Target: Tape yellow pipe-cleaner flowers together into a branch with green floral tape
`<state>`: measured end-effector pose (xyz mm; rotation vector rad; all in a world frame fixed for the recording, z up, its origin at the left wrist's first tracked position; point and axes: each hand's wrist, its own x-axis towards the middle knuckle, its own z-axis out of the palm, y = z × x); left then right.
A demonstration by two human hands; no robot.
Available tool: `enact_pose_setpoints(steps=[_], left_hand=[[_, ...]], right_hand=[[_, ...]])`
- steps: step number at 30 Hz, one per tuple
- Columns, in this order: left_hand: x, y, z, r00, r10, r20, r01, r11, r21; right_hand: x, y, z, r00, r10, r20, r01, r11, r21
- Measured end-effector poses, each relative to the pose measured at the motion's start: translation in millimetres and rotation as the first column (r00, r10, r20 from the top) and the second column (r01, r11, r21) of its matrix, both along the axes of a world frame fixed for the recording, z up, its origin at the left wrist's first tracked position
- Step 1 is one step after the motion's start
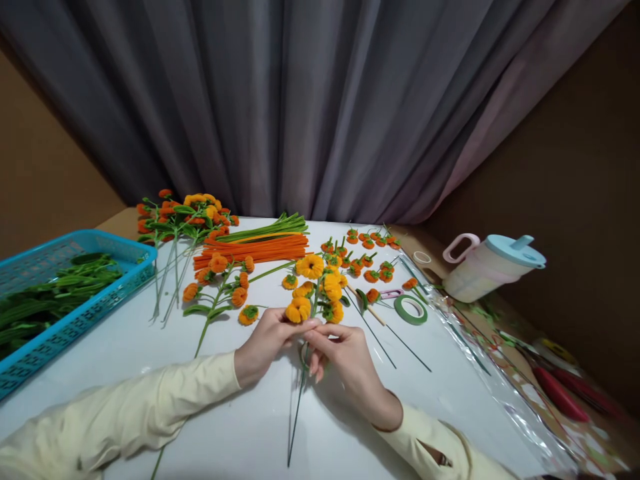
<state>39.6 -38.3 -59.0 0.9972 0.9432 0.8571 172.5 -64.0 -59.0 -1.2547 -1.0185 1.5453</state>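
A spray of fuzzy yellow pumpkin-shaped flowers (331, 287) stands over the middle of the white table, its thin wire stem pointing down toward me. Fingers of my left hand (267, 340) are closed in a pinch at the stem, just under the blooms. From the other side my right hand (353, 357) pinches at the same spot, thumb and index fingertips meeting the left ones. Whether a strip of tape lies between the fingertips is hidden. Beside my left hand lie a loose yellow bloom (249, 315) and an orange flower spray (215, 303) with a long green stem.
A blue basket (145, 257) with green leaves stands at left. Behind lie orange pipe cleaners (260, 248), green ones (273, 228) and finished sprays (173, 217). Small orange blooms (356, 267), green tape (411, 310) and wires (373, 333) lie right, near a lidded cup (485, 270) and red-handled tool (557, 393).
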Motion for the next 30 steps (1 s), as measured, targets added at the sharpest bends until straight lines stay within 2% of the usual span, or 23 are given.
enact_pose_setpoints(steps=[4,8,13,17,23,30], left_hand=[[-3.9,2.8,-6.8,0.994,-0.03,0.101,0.035,0.998,-0.048],[-5.0,5.7,-16.8,0.977,0.007,0.211,0.026,0.988,-0.151],[-4.5,6.5,-26.8,0.936,0.026,0.352,0.072,0.962,-0.263],[-4.3,6.4,-29.2,0.916,0.036,0.4,0.108,0.938,-0.33],[-2.8,4.4,-33.7,0.908,0.033,0.417,0.126,0.93,-0.346],[-2.4,1.6,-40.2,0.873,-0.073,0.483,0.232,0.932,-0.28]], right_hand=[[2.5,1.0,-2.9,0.999,0.05,0.015,-0.051,0.997,0.05],[4.6,5.0,-9.1,0.994,0.093,0.049,-0.098,0.989,0.114],[3.6,8.7,-13.1,0.998,0.06,0.036,-0.064,0.989,0.136],[0.7,7.6,-12.6,0.998,0.058,-0.026,-0.054,0.992,0.117],[-0.3,7.5,-19.2,0.981,0.149,-0.126,-0.134,0.984,0.118],[-0.5,6.7,-25.7,0.986,0.117,-0.118,-0.101,0.986,0.133]])
